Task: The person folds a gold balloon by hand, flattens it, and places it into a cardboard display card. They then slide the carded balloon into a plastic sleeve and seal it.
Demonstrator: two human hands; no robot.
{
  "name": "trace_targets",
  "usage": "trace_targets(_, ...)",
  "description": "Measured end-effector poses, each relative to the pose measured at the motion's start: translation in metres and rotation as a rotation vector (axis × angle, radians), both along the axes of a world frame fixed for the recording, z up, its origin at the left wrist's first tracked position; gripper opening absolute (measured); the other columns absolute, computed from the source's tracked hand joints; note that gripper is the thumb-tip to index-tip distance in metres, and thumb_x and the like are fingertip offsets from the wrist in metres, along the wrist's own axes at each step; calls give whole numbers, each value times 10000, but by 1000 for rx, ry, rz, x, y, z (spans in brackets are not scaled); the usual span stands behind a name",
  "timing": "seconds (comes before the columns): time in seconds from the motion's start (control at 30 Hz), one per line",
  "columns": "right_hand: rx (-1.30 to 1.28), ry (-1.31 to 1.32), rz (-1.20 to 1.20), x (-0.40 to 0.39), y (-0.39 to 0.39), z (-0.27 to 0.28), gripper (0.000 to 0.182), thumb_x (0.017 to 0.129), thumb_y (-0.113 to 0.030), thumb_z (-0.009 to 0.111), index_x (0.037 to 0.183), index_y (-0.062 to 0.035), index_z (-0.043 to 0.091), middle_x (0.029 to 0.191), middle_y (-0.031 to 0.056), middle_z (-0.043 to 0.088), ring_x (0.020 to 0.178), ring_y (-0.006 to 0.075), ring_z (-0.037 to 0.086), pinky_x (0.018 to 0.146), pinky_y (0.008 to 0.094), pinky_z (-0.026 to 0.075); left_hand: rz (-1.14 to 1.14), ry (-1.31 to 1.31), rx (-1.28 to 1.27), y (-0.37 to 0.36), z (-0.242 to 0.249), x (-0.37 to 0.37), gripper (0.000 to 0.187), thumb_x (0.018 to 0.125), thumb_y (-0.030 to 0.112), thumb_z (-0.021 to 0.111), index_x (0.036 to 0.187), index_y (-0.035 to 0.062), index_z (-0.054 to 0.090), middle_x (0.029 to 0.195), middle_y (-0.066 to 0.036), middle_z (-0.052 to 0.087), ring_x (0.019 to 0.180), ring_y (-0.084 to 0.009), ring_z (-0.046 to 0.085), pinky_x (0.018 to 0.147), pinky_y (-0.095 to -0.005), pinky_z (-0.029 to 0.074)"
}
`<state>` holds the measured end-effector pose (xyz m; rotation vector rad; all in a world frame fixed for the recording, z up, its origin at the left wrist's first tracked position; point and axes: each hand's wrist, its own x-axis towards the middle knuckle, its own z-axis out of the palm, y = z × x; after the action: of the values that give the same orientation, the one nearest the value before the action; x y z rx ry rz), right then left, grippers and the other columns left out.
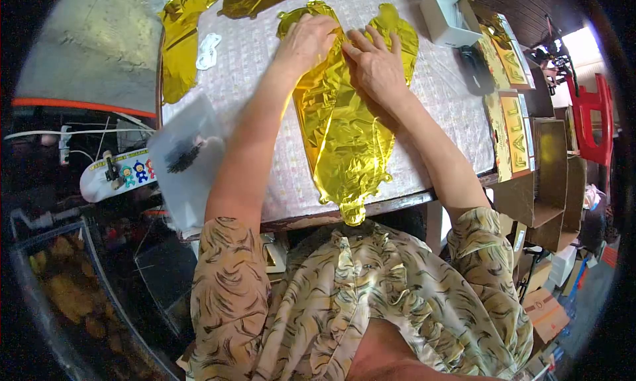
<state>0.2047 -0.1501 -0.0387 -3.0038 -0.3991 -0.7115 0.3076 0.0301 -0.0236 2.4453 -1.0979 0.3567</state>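
patterned shirt [318,301] closest to the camera, with gold foil piece [351,146] just beyond, lying creased on the desk [245,136], bottom tab [352,214] at the near edge. left hand [309,43] bent over the upper foil, impossible to tell whether pinching; right hand [380,69] open and spread on the foil, near the left but apart. probably very light, limp and slippery, quick to crease and easy to tear under a sharp pull. best taken lightly by the rim or bottom tab, and steadied under a flat palm.
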Motion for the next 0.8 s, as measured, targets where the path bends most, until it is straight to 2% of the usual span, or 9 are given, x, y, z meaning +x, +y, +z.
trace_targets(0.07,27,9,4,0,0,-1,314,964,-243,608,1261,-200,700,1440,20,592,1403,299,478,1154,621,287,30,-76,-102,-1,-13,3,333,946,247,637,1235,92,696,1287,-73,666,1149,-345,590,996,-450,502)
trace_targets(0.2,15,-8,-4,2,-1,-4,311,972,-247,603,1267,-215,697,1425,7,604,1399,285,485,1149,611,300,151,-74,-17,-7,-11,-5,379,933,271,637,1278,118,674,1347,-50,628,1150,-357,579,995,-438,509)
trace_targets(0.3,7,-6,-8,0,-1,0,325,969,-249,606,1281,-221,693,1422,1,608,1399,278,486,1149,605,304,192,-55,-11,-12,-12,-9,407,935,295,626,1315,153,657,1382,-15,600,1194,-329,554,1025,-486,466)
trace_targets(0.37,2,4,-5,-1,1,3,335,967,-249,607,1291,-223,690,1422,-3,608,1398,275,487,1149,602,306,271,-80,14,-15,-14,-17,436,927,339,594,1331,181,632,1397,-2,573,1278,-279,514,1070,-572,369)
trace_targets(0.43,34,78,25,-1,-1,3,554,840,-150,664,1387,-227,613,1466,22,559,1432,298,442,1152,641,293,268,-114,-16,-14,-20,-16,437,928,345,586,1334,189,628,1396,0,572,1294,-272,500,1087,-586,330)
trace_targets(0.5,37,63,30,0,-2,1,552,840,-154,666,1385,-228,614,1469,16,558,1430,293,445,1149,639,297,269,-156,-37,-14,-26,-15,432,936,354,576,1337,202,625,1400,2,566,1353,-257,452,1125,-608,270)
trace_targets(0.67,15,60,12,0,-3,-1,528,862,-157,649,1384,-230,616,1472,10,561,1419,286,460,1146,641,300,274,-150,-16,-15,-28,-14,449,957,371,559,1376,215,604,1430,-9,551,1384,-260,439,1143,-628,249)
trace_targets(0.73,-7,50,5,0,-1,5,395,958,-209,595,1346,-240,665,1455,5,597,1388,282,506,1133,583,327,271,-121,13,-15,-25,-14,468,972,375,545,1412,221,585,1465,-15,535,1403,-261,430,1147,-635,248)
trace_targets(0.8,13,98,-6,-9,2,14,422,946,-199,609,1366,-192,646,1474,31,581,1393,293,500,1146,582,326,278,-122,21,-14,-25,-14,471,975,382,535,1416,224,583,1467,-16,531,1401,-270,432,1146,-635,250)
